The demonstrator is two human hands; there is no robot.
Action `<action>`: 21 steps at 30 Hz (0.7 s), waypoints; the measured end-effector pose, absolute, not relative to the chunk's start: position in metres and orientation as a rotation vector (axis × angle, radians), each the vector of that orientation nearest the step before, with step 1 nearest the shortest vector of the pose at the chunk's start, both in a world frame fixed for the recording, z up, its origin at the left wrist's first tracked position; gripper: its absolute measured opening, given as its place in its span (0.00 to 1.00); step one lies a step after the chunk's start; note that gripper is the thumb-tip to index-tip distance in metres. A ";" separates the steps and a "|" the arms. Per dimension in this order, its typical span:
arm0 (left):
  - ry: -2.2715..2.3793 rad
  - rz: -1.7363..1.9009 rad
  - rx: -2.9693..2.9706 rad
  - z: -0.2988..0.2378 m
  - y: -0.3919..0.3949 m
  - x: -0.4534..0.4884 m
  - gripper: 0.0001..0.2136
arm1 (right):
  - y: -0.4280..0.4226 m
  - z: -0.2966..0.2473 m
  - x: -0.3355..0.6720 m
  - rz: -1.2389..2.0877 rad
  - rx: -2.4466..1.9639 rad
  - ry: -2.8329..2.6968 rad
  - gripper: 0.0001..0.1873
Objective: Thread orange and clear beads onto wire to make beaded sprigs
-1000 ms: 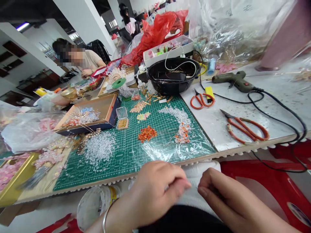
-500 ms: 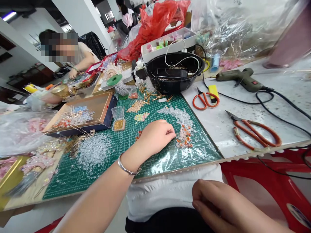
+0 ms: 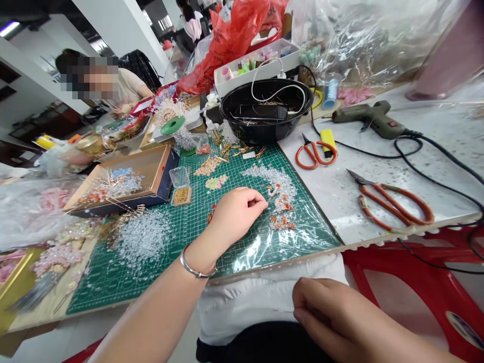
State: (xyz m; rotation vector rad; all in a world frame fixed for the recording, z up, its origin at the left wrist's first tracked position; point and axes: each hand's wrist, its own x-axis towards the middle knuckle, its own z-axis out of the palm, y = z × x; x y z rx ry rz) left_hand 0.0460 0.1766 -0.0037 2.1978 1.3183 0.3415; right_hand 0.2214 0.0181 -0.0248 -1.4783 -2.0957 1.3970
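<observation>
Left hand [image 3: 236, 217] curled above the cutting mat [image 3: 98, 295] beside clear beads [image 3: 274, 181]; right hand [image 3: 325, 317] curled on white cloth [image 3: 249, 302] below the mat; any hold cannot be told

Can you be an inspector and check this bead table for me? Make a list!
Surface: green cutting mat, partly under plastic film.
Job's things: clear beads and orange beads lie on the mat.
Clutter: black bowl, orange-handled scissors.
Hands: left hand curls over the mat; right hand rests on white cloth.
Cables: black cord loops from the glue gun.
Surroundings: co-worker at the next table; red stool.
</observation>
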 end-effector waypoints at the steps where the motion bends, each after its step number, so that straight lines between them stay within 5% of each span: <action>1: 1.328 0.334 2.204 -0.004 0.176 0.046 0.09 | 0.018 -0.024 0.222 1.404 -1.478 -2.108 0.09; 9: 1.379 0.232 2.279 0.005 0.168 0.036 0.06 | 0.014 -0.025 0.225 1.393 -1.497 -2.048 0.09; 13: 1.453 0.535 2.409 0.028 0.132 0.027 0.07 | 0.011 -0.024 0.229 1.330 -1.496 -1.896 0.10; 18: 0.760 0.522 2.592 0.042 0.070 0.026 0.07 | 0.009 -0.019 0.231 1.379 -1.391 -1.679 0.11; 21: 0.754 0.449 2.538 0.041 0.062 0.027 0.02 | 0.004 -0.024 0.232 1.398 -1.406 -1.623 0.13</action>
